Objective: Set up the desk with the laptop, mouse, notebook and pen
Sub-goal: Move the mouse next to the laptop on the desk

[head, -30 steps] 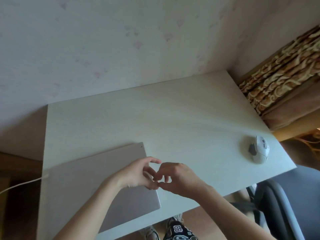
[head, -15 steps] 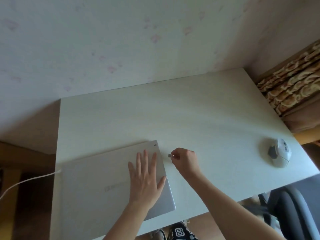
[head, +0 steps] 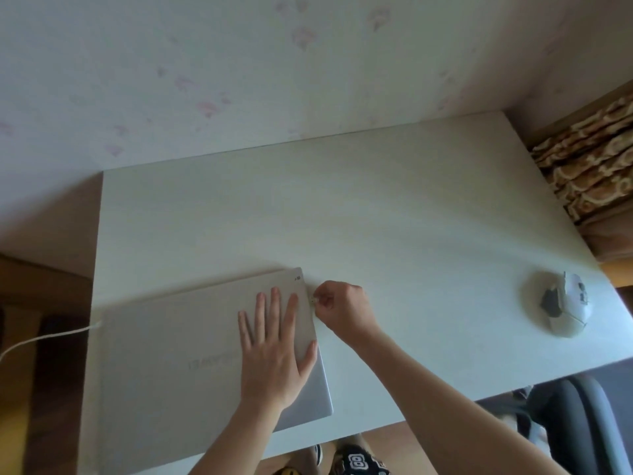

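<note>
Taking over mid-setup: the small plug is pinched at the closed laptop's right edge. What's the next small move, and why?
Probably push the small plug straight into the laptop's right edge. The right hand pinches it right at that edge, and the left hand lies flat on the closed lid, bracing it. The mouse sits apart, untouched.

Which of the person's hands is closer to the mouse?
The right hand. It pinches a small plug at the laptop's right edge, apart from the mouse further right. The left hand rests flat on the closed lid, further away.

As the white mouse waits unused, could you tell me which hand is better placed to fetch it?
Probably the right hand: it is nearer the white mouse, though it pinches a small plug. The left hand lies flat on the closed silver laptop.
</note>
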